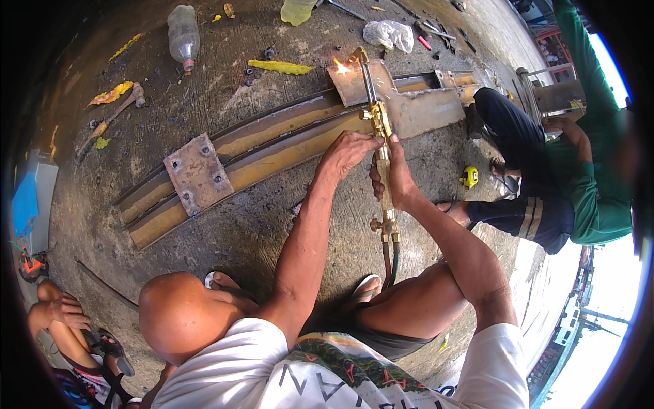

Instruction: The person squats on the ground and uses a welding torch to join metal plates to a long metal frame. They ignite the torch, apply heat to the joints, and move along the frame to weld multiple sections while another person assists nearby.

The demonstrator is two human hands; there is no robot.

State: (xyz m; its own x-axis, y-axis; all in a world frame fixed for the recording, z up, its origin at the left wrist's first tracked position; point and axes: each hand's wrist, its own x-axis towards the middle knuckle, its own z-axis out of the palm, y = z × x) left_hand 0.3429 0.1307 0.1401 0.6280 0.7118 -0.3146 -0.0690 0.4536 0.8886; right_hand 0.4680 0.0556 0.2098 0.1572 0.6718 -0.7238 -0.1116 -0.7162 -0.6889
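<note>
My right hand [398, 174] is wrapped round the ribbed handle of a brass cutting torch [387, 198]. At the valve end of the handle, my left hand [349, 153] is closed, its fingertips pinched on the torch by a knob. The torch points away from me, and its bent tip is over a rusty steel plate [364, 83]. A bright orange flame [340, 67] glows at that plate's far left corner. Beneath it run two long, curved steel channels [272, 151]. A square plate with bolt holes [198, 174] lies across their near left end.
Two hoses [392, 262] run from the torch between my feet. On the right crouches a person in a green top [603, 194], near a yellow tape measure [469, 177]. A hammer [112, 119], a plastic bottle [183, 37] and leaves lie beyond. Another person's hand [65, 310] shows at lower left.
</note>
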